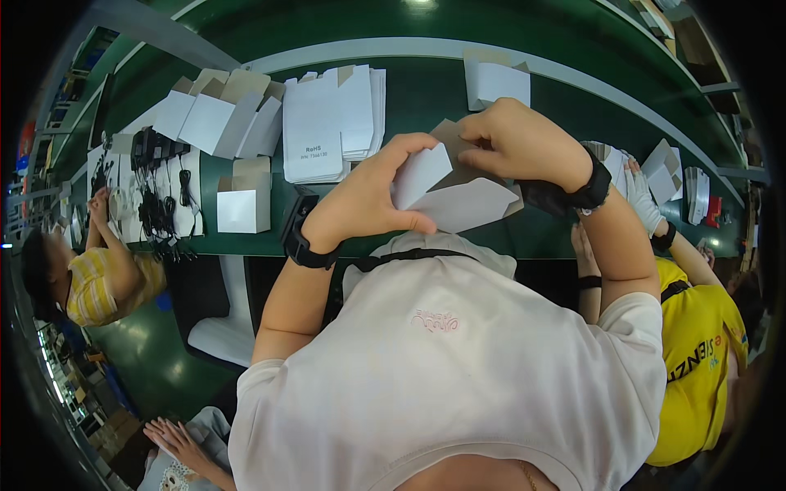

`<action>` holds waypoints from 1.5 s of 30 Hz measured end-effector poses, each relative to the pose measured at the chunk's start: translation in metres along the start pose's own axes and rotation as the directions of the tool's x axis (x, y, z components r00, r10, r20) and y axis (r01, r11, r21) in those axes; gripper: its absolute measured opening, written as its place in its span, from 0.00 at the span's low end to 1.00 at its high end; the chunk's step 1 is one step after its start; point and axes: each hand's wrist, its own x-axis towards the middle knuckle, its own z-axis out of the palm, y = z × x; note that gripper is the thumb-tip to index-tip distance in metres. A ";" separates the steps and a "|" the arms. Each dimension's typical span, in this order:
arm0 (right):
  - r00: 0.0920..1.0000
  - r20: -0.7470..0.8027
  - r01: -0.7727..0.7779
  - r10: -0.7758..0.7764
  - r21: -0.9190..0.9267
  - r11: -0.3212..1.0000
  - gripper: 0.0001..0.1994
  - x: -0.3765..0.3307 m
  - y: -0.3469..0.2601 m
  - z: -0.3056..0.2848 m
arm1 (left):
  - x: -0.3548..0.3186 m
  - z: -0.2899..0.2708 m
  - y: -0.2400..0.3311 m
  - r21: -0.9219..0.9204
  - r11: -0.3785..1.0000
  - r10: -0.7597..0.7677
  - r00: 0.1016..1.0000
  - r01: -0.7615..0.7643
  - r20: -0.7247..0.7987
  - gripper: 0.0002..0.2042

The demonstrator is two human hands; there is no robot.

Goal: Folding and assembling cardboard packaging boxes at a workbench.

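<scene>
Between my hands, just above the near edge of the green table, is a part-folded white cardboard box [467,206] with a greyish-brown inside. My left hand [360,200] grips its left end, with the thumb below and the fingers behind a raised white side. Bent fingers of my right hand [528,147] close on the brown inner flap at the far right of the box. The fingertips of that hand are partly hidden by the flap. A black band is on each of my wrists.
Flat white cartons [311,135] lie stacked behind my left hand. Open white boxes [214,123] stand further left, another box [237,211] nearer, one [499,88] at the back. Black adapters with cables [155,155] lie left. People sit both sides; a gloved hand [643,196] is at right.
</scene>
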 end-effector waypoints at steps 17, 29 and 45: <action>0.947 0.314 -0.141 0.070 0.210 0.967 0.37 -0.010 -0.018 -0.003 | -0.002 0.011 -0.023 -0.536 0.844 -0.076 0.990 0.000 -0.120 0.46; 0.951 0.308 -0.066 -0.027 0.289 0.955 0.30 -0.016 -0.002 0.023 | 0.002 0.019 -0.025 -0.641 0.767 -0.064 0.991 -0.025 -0.116 0.45; 0.949 -0.049 -0.172 0.311 0.748 0.641 0.26 -0.030 -0.002 0.034 | -0.007 0.024 -0.029 -0.902 0.429 -0.269 0.947 -0.044 -0.174 0.33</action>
